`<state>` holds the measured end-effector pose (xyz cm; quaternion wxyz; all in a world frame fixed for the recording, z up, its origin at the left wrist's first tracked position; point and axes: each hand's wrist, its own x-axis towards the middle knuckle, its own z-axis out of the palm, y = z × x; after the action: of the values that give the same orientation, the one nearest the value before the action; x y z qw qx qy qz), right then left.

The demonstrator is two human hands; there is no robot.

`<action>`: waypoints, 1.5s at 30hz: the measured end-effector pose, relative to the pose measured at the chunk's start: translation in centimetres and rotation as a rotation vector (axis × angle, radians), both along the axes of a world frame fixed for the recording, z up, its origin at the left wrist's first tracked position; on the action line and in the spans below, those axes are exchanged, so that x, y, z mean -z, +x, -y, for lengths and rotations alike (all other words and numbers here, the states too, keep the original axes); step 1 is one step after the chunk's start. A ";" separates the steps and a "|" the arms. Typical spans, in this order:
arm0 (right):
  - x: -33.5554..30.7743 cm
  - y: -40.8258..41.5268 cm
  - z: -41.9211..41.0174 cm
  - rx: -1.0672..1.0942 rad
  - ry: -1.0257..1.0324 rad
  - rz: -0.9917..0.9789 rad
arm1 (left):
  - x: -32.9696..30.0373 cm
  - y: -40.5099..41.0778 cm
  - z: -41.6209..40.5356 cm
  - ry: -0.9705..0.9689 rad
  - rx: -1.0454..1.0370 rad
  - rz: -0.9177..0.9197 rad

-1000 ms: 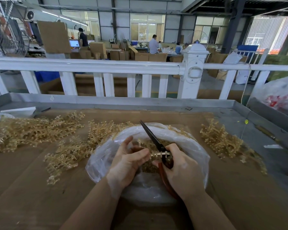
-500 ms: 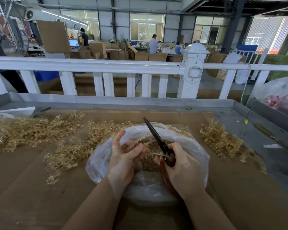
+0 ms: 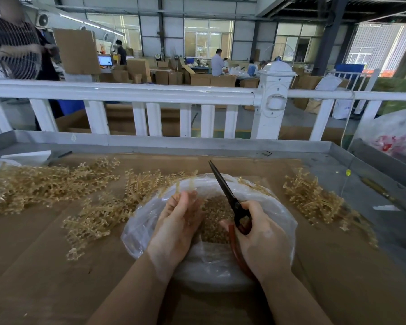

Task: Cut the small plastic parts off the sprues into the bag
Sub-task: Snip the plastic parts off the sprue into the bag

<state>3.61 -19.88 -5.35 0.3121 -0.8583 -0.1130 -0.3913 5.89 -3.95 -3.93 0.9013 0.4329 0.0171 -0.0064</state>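
A clear plastic bag lies open on the brown table, with several small amber cut parts heaped inside. My left hand is over the bag's left side and holds a thin amber sprue that sticks up past its fingertips; the hand is blurred. My right hand grips the red handles of dark scissors, whose closed blades point up and away to the left over the bag.
Piles of amber sprues lie on the table to the left, beside the bag and to the right. A white railing runs behind the grey table rim. A filled plastic sack sits far right.
My left hand has turned and lifted, and the sprue it held against the blades now sticks up free of them. The scissors have tilted slightly. A person has walked in at far left.
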 end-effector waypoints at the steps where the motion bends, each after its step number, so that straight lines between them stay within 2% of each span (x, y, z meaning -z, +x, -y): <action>1: 0.0 0.0 0.0 0.000 -0.002 0.000 | 0.0 0.0 0.1 0.113 0.004 0.032; 2: 0.0 -0.1 0.0 -0.001 -0.004 -0.003 | -0.1 0.0 0.3 0.137 0.018 0.039; 5: -0.1 -0.1 0.1 0.002 0.010 0.004 | -0.1 0.1 0.6 0.034 0.084 -0.019; 7: -0.2 -0.1 0.1 0.030 0.014 0.028 | 0.1 0.1 0.4 0.076 0.114 0.044; 10: -0.3 0.0 0.1 0.056 -0.012 0.050 | 0.3 -0.2 0.1 -0.010 0.244 0.105; 15: -0.1 -0.1 0.1 0.031 0.023 -0.010 | 0.3 -0.2 -0.2 0.097 0.394 0.158; 17: -0.2 0.0 0.1 0.042 -0.004 -0.005 | 0.2 -0.3 0.0 0.128 0.353 0.113; 20: -0.2 0.0 0.1 0.045 -0.008 -0.005 | 0.3 -0.2 0.4 0.100 0.183 0.058; 25: -0.2 -0.1 0.0 0.030 0.019 0.010 | 0.1 0.2 0.1 -0.147 0.100 -0.076; 32: -0.4 -0.1 0.0 0.038 -0.016 0.065 | 0.2 0.3 0.0 -0.199 0.095 -0.042; 37: 0.0 0.0 0.0 0.026 0.010 -0.007 | 0.0 0.2 0.2 -0.149 0.163 -0.056; 41: 0.1 0.1 0.1 0.016 0.000 -0.011 | 0.1 -0.2 0.1 -0.151 0.302 0.050; 45: 0.1 0.0 0.1 0.028 -0.003 -0.020 | 0.6 -0.2 0.2 -0.073 0.280 0.093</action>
<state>3.64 -19.98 -5.40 0.3066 -0.8641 -0.0986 -0.3868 5.71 -4.14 -4.48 0.9064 0.3979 -0.0854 -0.1128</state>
